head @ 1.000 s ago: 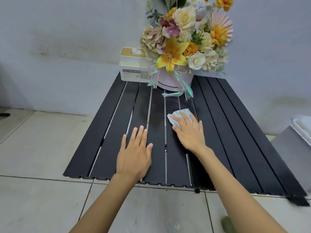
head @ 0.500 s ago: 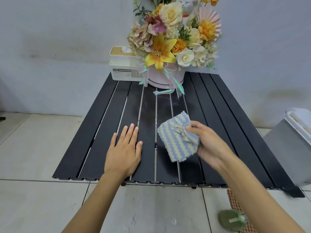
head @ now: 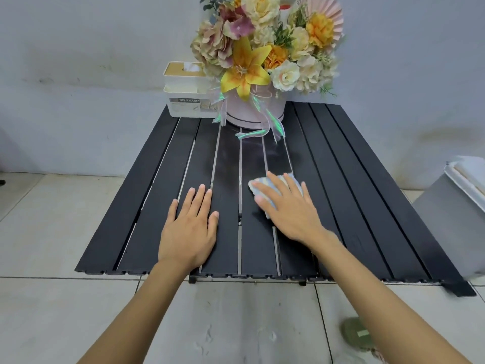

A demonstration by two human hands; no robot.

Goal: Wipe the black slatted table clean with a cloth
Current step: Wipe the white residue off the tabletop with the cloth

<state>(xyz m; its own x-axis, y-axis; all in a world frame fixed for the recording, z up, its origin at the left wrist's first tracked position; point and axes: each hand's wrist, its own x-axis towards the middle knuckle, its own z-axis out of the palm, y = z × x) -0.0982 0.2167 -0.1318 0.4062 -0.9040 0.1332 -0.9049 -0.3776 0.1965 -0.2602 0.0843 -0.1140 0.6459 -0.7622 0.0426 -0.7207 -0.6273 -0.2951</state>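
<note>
Pressure from the flat, open right hand [head: 288, 214] pins the blue-and-white woven cloth [head: 265, 189] mid-worktop on the black slatted worktop [head: 354, 179]; left hand [head: 190, 229], flat and empty, braces; best stroke along the slats.

My table [head: 354, 179] is black, its slats parted by pale silvery lines. The cloth [head: 273, 187] under my right hand shows light blue and white wavy stripes. The tissue holder [head: 183, 101] is white with a tan lid; the flower box [head: 252, 111] is pale pink, the blooms [head: 262, 43] yellow, orange, cream and mauve.
</note>
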